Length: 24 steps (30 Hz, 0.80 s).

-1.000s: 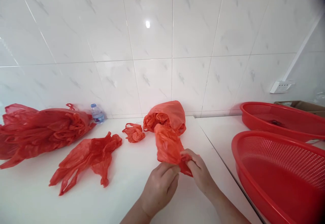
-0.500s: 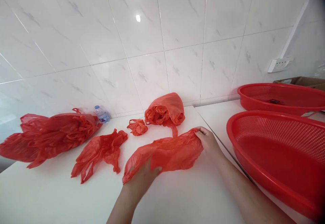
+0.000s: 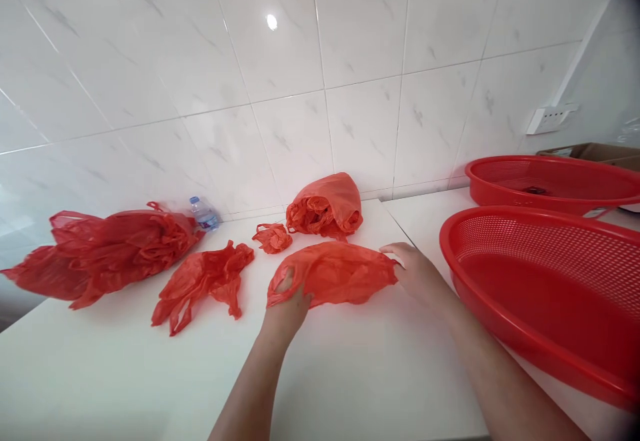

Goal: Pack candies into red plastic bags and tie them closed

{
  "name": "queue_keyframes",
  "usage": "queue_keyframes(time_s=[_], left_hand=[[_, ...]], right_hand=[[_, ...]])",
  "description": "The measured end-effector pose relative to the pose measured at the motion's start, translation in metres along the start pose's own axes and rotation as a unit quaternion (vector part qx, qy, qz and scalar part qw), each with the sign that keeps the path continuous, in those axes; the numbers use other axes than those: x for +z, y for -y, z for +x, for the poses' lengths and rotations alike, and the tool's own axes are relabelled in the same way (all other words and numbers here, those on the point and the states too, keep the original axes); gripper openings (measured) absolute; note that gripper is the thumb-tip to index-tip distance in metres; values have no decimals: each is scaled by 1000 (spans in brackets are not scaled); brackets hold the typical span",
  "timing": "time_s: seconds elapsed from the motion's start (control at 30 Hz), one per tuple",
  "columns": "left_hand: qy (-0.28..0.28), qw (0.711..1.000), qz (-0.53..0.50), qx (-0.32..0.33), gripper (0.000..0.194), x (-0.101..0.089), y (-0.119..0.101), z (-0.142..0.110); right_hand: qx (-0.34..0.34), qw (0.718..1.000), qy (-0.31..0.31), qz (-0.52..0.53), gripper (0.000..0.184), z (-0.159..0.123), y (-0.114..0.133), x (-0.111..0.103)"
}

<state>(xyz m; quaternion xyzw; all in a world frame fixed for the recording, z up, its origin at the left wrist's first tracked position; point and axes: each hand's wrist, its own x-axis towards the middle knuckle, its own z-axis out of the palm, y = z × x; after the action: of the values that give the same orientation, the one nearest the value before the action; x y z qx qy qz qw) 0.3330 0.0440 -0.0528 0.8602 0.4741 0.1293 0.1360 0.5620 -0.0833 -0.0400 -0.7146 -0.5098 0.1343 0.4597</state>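
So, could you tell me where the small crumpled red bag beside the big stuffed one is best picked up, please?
Probably by the looped handle at the top left of the small crumpled bag, coming from above and the near side. It sits balled up on the white counter, with the stuffed bag close on its right, so the near side looks freer.

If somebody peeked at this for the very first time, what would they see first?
Probably all the red against the white. Two hands, the left hand and the right hand, press a red plastic bag flat on the white counter. A big heap of red bags lies at far left, and two red perforated baskets sit at right.
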Motion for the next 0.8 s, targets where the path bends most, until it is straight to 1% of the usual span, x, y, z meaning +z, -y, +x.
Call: queue_keyframes(time_s=[0.03, 0.07, 0.1, 0.13, 0.17, 0.2, 0.23, 0.27, 0.3, 0.33, 0.4, 0.43, 0.47, 0.5, 0.57, 0.63, 0.67, 0.73, 0.8], left_hand=[[25, 999, -13, -22, 70, 4, 3, 2], [53, 998, -28, -37, 76, 8, 4, 2], [76, 995, -38, -44, 80, 11, 3, 2], [86, 995, -42, -43, 83, 13, -1, 1], [90, 994, -38, -38, 83, 13, -6, -1], [94, 995, -30, -31, 80, 11, -12, -5], [104, 994, -23, -23, 73, 7, -19, -9], [124, 992, -21, -21, 64, 2, -25, -15], [149, 988, -24, -23, 55, -5, -29, -22], [169, 985, -23, -25, 48, -13, -33, -30], [184, 983, -9, -19, 42, -28, -37, -46], [186, 982, -5, -7, 42, -35, -38, -52], [183, 983, -4, 10, 43, -39, -38, -57], [174, 984, -8, 30, 44, -41, -38, -59], [150, 986, -28, 68, 47, -39, -38, -56], [119, 987, -40, 96, 51, -27, -36, -44], [104, 989, -34, 103, 53, -20, -33, -36], [79, 992, 3, 103, 60, -7, -24, -19], [65, 993, 53, 80, 70, 2, -9, -6]], right_hand=[[-27, 995, -76, -54, 33, -7, 6, -1], [-66, 983, -145, -90, 32, -15, 15, 1], [-110, 969, -197, -105, 31, -23, 26, 6], [-154, 956, -229, -101, 28, -31, 38, 12], [-199, 947, -237, -85, 25, -37, 50, 21], [-237, 947, -208, -69, 24, -41, 61, 30], [-266, 949, -151, -76, 24, -43, 69, 40], [-272, 952, -93, -102, 26, -42, 72, 48], [-253, 956, -42, -144, 26, -37, 72, 54], [-217, 956, 1, -196, 26, -31, 67, 57], [-133, 948, 65, -281, 18, -15, 49, 59], [-102, 943, 95, -302, 17, -7, 37, 57], [-86, 940, 115, -311, 20, -1, 26, 56], [-82, 937, 136, -310, 30, 2, 16, 55], [-112, 934, 176, -291, 58, 1, 1, 57], [-162, 927, 221, -255, 82, -8, -6, 59], [-183, 923, 242, -235, 88, -14, -8, 60], [-204, 918, 270, -209, 92, -23, -13, 58], [-206, 918, 273, -202, 93, -26, -18, 51]])
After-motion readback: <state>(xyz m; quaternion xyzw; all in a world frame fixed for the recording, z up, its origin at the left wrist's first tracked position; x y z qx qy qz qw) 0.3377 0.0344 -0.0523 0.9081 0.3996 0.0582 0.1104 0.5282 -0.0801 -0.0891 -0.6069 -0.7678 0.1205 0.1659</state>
